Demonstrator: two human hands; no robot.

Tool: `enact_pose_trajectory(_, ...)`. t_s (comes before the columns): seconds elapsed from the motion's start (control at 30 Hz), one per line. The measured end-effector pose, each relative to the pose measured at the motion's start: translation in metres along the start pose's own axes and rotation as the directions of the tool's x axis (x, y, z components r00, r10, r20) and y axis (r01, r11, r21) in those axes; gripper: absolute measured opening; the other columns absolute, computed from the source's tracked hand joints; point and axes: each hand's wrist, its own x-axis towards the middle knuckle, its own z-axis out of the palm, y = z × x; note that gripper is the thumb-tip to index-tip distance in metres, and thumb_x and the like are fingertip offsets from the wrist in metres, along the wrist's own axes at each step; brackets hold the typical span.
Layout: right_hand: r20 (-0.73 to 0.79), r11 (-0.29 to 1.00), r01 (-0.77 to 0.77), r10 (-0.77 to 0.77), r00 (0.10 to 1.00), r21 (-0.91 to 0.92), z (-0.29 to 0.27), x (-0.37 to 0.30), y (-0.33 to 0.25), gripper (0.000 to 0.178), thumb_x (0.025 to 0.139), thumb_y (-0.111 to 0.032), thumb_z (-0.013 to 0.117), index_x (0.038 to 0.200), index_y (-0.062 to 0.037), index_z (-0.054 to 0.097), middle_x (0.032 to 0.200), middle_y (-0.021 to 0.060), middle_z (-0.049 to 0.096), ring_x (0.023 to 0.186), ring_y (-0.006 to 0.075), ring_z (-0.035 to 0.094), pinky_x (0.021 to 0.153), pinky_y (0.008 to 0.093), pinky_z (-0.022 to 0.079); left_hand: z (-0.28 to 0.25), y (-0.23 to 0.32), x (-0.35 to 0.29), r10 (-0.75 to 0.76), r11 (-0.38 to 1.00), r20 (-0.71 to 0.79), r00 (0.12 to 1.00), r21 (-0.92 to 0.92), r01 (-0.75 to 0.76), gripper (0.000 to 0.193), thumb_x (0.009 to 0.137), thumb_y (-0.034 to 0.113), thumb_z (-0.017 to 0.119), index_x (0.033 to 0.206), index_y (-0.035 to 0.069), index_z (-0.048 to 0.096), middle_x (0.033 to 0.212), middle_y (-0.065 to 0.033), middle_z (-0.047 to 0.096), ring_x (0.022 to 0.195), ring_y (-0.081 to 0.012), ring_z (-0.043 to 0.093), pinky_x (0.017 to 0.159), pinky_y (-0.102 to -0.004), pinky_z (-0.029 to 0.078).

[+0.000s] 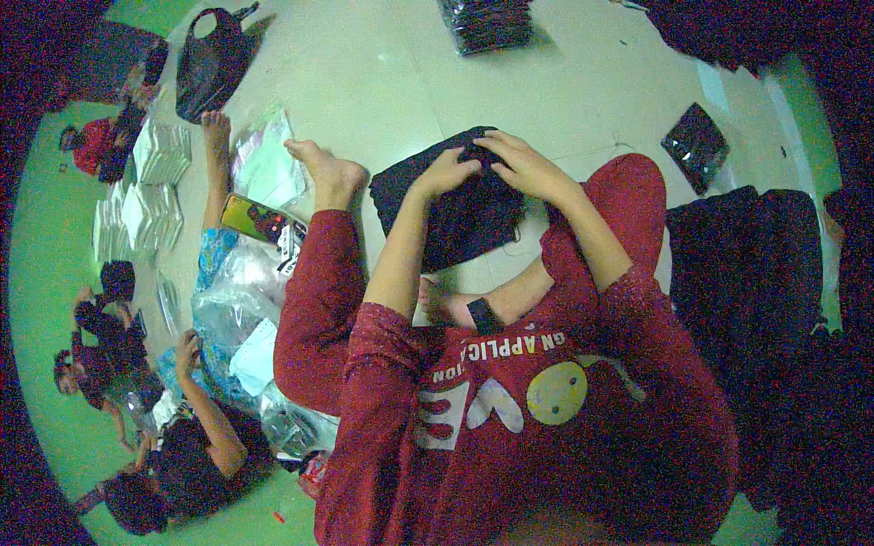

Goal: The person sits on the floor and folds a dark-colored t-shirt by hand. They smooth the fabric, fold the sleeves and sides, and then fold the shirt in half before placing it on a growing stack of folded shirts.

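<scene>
A folded black cloth [464,214], probably a garment, lies on the floor in front of me between my legs. My left hand [444,173] is on its upper part, the thumb pointing right and the other fingers curled into the dark fabric. Across from it my right hand [519,166] rests on the far right edge of the cloth, fingers apart and stretched over the top. Where the fingertips meet the black fabric, detail is lost in the dark, grainy picture. A loose thread hangs at the cloth's lower right corner.
Right of me lies a large heap of black cloth [746,273], with a plastic-wrapped black packet [696,146] beyond it. A stack of black packets [487,23] stands far ahead. Clear plastic bags [241,291], a phone [259,218] and a seated co-worker [205,455] are left.
</scene>
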Motion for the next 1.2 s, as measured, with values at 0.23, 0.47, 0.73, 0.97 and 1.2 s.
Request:
enact_pose_trajectory(0.23,-0.055,0.998,0.001,-0.004,0.998,-0.055,0.010,-0.001,0.007,0.070,0.074,-0.009,0.061,0.134,-0.0229,0.026,0.137,0.0265,0.016,0.125,0.0402,0.023,0.102,0.0431,0.026,-0.012,0.008,0.000,-0.088,0.973,0.025,0.996,-0.214,0.091,0.030,0.074,0.019,0.052,0.095,-0.002,0.057,0.086,-0.0071,0.060,0.077,-0.0153,0.055,0.071,-0.0276,0.043)
enact_pose_trajectory(0.47,-0.128,0.954,-0.087,0.052,0.990,-0.288,0.026,0.004,-0.005,0.088,0.066,-0.010,0.069,0.136,-0.0302,0.019,0.139,0.0269,0.008,0.125,0.0424,0.022,0.098,0.0479,0.030,0.005,0.005,-0.003,-0.147,0.944,-0.237,0.960,-0.325,0.064,0.031,0.075,0.019,0.055,0.097,-0.004,0.056,0.084,-0.0084,0.061,0.073,-0.0165,0.056,0.067,-0.0292,0.045)
enact_pose_trajectory(0.73,0.015,0.972,-0.215,0.218,0.976,-0.095,0.007,-0.004,0.019,0.092,0.060,-0.001,0.068,0.135,-0.0247,0.020,0.136,0.0192,0.024,0.118,0.0337,0.037,0.096,0.0375,0.036,0.007,0.022,-0.030,-0.087,0.989,-0.222,0.971,-0.134,0.058,0.038,0.072,0.018,0.057,0.102,-0.006,0.055,0.087,-0.0098,0.061,0.077,-0.0155,0.056,0.072,-0.0271,0.045)
enact_pose_trajectory(0.97,-0.032,0.984,-0.134,0.131,0.991,-0.121,0.017,-0.007,0.046,0.065,0.061,0.009,0.053,0.122,-0.0095,0.042,0.122,0.0122,0.045,0.112,0.0317,0.043,0.093,0.0376,0.038,0.024,0.035,-0.042,0.227,0.933,-0.395,0.890,0.351,-0.082,0.049,0.071,0.018,0.059,0.112,-0.005,0.048,0.097,-0.0191,0.060,0.088,-0.0271,0.059,0.079,-0.0329,0.045)
enact_pose_trajectory(1.2,0.018,0.985,-0.116,0.119,0.993,-0.127,0.017,-0.004,0.056,0.058,0.059,0.010,0.051,0.113,-0.0109,0.052,0.119,0.0090,0.048,0.108,0.0308,0.044,0.095,0.0370,0.036,0.074,0.004,-0.146,0.234,0.547,-0.317,0.919,0.824,0.145,0.084,0.063,0.033,0.071,0.131,0.006,0.028,0.132,-0.0165,0.031,0.124,-0.0309,0.029,0.098,-0.0510,0.022)
